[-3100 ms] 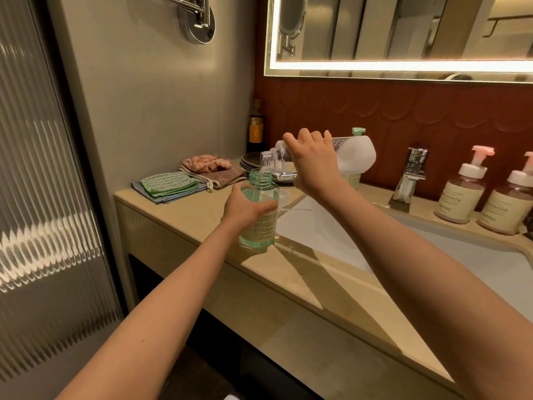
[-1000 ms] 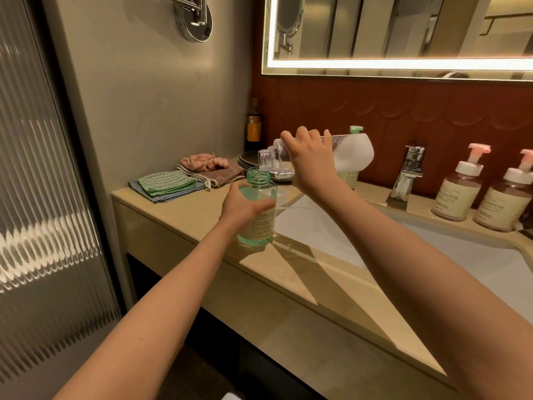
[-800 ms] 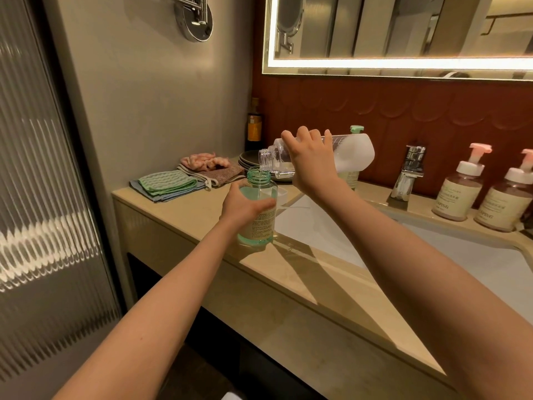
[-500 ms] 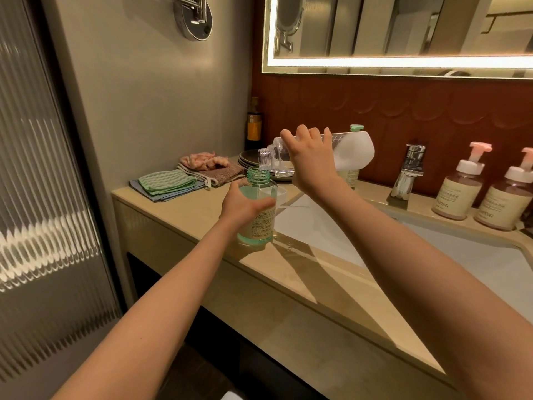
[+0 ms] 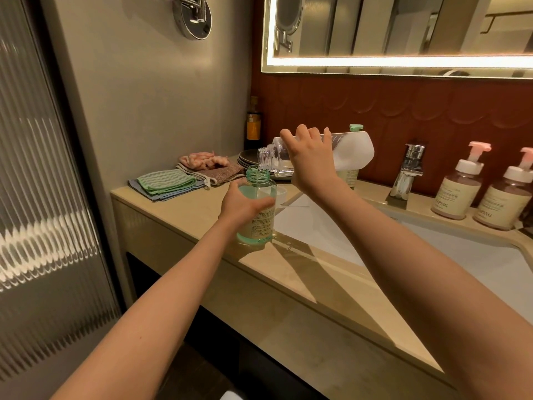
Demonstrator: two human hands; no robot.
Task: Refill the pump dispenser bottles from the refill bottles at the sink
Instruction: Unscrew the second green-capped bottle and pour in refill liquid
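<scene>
Our left hand (image 5: 245,202) holds the green bottle (image 5: 259,223), with the fingers and thumb wrapped round its middle. The green bottle stands up straight on the counter (image 5: 187,209), near the front edge and just beside the left rim of the sink (image 5: 461,255). It has no top on, so its neck is open. We see green liquid inside it.

Our right hand (image 5: 311,163) holds the refill bottle (image 5: 353,151), with the fingers curled over its top side. The refill bottle is up in the air and lies almost flat. Its open mouth tips down a little, right above the green bottle's neck. We cannot tell if the two touch, or if anything is pouring.

At the back left corner of the counter lie a green cloth (image 5: 164,181), a pink cloth (image 5: 202,160) and a brown cloth (image 5: 223,173). Dark plates (image 5: 249,158) sit just beside them. A dark bottle (image 5: 253,125) stands in the corner by the wall. The tap (image 5: 408,171) is at the back edge of the sink. Two pump bottles (image 5: 457,194) with pink tops stand side by side to its right.
</scene>
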